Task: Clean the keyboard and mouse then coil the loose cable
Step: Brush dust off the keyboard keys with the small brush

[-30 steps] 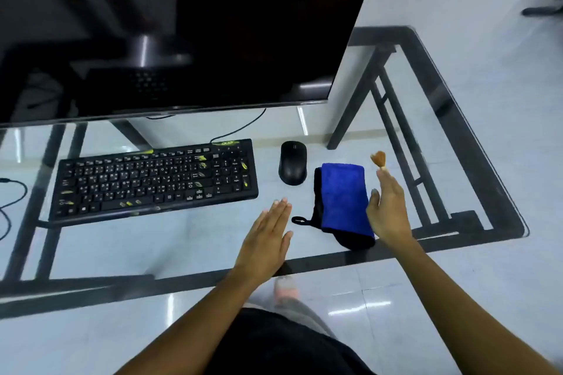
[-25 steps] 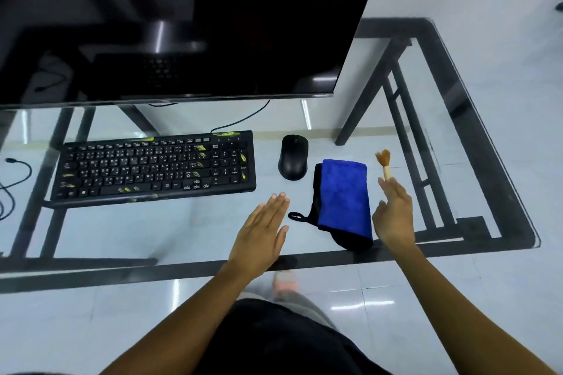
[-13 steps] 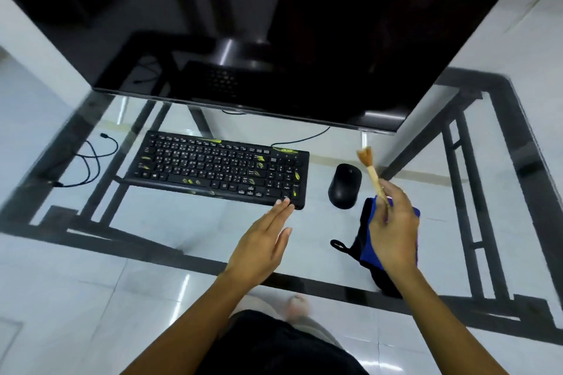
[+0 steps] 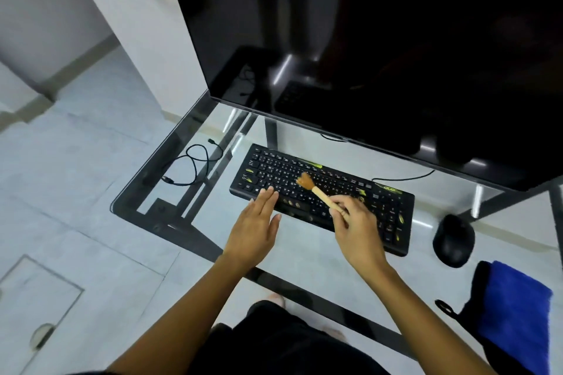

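Since the earlier frame, the right hand (image 4: pixel 355 227) had carried the small wooden brush (image 4: pixel 316 192) from beside the blue cloth (image 4: pixel 515 310) across to the keyboard (image 4: pixel 323 195), and the view had swung left to take in the loose cable (image 4: pixel 195 167). Item: brush, pinched by its handle between the right fingers, bristles resting on or just above the middle key rows; contact could not be told for certain. Handle axis ran from about 4 o'clock at the grip to 10 o'clock at the bristles. Item: keyboard, black, lying on the glass desk (image 4: pixel 304 259) with its long axis from 10 o'clock to 4 o'clock, nearly in line with the brush, so sweeping strokes would likely travel along the rows. Item: left hand (image 4: pixel 256 231), flat and holding nothing, fingertips at the near-left edge of the keyboard, apparently steadying it. Item: mouse (image 4: pixel 454 240), black, just beyond the keyboard's right end, at 3 o'clock from the right hand, the nearer one. Item: cable, uncoiled, at 10 o'clock from the left hand, the nearer one.
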Demonstrator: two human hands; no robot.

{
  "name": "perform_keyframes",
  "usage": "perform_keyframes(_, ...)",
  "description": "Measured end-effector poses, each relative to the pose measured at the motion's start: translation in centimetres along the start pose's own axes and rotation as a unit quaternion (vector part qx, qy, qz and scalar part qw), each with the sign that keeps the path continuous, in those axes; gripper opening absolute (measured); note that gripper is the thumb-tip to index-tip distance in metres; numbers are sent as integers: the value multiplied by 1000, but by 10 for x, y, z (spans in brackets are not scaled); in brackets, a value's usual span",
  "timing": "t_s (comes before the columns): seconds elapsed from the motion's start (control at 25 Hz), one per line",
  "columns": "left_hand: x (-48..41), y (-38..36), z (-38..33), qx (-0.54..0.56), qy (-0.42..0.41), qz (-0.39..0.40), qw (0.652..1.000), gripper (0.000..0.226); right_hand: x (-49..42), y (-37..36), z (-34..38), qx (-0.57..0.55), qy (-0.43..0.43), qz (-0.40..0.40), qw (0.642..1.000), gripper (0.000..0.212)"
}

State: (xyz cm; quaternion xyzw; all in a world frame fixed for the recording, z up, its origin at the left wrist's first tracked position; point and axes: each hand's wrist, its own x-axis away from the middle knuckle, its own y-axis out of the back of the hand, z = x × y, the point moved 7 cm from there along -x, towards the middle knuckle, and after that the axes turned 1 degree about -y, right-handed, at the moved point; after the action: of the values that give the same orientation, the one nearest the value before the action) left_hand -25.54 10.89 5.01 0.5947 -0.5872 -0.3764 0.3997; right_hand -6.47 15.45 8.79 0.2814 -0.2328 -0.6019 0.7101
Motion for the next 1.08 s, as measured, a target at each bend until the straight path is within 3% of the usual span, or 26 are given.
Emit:
perform_keyframes(0.2,-26,-5,30,-61,-11,66,996,54,-22,-34,25,73,-8,38,997,29)
perform_keyframes(0.56,-28,-1,35,-85,-52,82,992,54,-53,-48,51,138,-14,97,986,37)
perform_keyframes(0.88,-30,2,36,-78,-75,63,992,59,-74,-31,84,-85,-29,-35,995,18)
perform_keyframes(1.0,-31,5,34,-64,-88,46,993,77,-86,-38,94,-95,-18,-41,994,4)
perform_keyframes(1.08,-32,4,34,-55,-93,49,993,77,-94,-47,97,-62,-12,-16,998,9)
